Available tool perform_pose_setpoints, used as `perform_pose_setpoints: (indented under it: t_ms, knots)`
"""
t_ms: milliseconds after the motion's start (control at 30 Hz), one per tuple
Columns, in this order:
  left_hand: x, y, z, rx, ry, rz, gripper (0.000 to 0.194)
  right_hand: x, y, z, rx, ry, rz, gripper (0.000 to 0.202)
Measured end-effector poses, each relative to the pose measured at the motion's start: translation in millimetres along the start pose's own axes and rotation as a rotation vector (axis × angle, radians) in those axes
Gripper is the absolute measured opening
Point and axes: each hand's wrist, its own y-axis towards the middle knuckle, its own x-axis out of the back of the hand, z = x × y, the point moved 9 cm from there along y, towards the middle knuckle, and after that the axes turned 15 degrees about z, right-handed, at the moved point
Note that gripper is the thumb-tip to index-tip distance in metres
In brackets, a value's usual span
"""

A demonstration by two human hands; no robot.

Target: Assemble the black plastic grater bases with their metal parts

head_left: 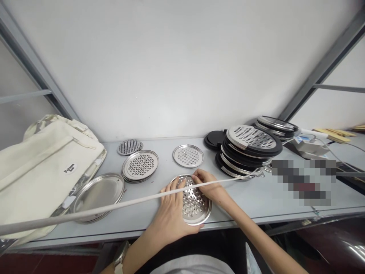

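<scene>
At the front edge of the table I have a round metal grater plate (193,208) with rows of raised holes. My left hand (171,217) wraps its left side, fingers at the far rim and thumb at the near rim. At the far right rim, my right hand (209,186) is closed with bent fingers on the edge. Just beyond lies another perforated round plate (188,156). To the left sit a small stack of grater plates (142,165), a smaller ribbed grater disc (129,147) and a plain round metal plate (98,194).
A cream bag (51,163) leans at the left. Right of my hands rises a stack of black-rimmed discs (252,142), with more round discs (278,125) behind. A pale cord (128,204) stretches across the view. The wall (182,68) closes off the back.
</scene>
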Motion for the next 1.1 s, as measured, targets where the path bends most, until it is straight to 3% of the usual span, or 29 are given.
perform_pose_setpoints:
  t_ms: [133, 233, 433, 600, 800, 1100]
  knots:
    - [0.0, -1, 0, 0.004, -0.003, 0.006, 0.111, -2, 15, -11, -0.144, -0.031, 0.228, 0.024]
    - [-0.6, 0, 0, 0.001, -0.006, 0.022, 0.110, -3, 21, -13, -0.166, -0.037, 0.307, 0.026]
    - [0.3, 2, -1, 0.001, -0.018, 0.026, 0.108, -1, 26, -13, -0.171, -0.161, 0.291, 0.016]
    - [2.5, 0, -2, -0.003, -0.022, 0.011, 0.108, -1, 23, -8, -0.121, -0.090, 0.285, 0.010]
    - [2.6, 0, -3, -0.012, 0.002, 0.020, 0.108, 1, 23, -4, -0.120, -0.110, 0.306, 0.019]
    - [3.2, 0, -5, -0.015, 0.026, 0.011, 0.105, 4, 28, 8, -0.214, -0.439, 0.358, 0.021]
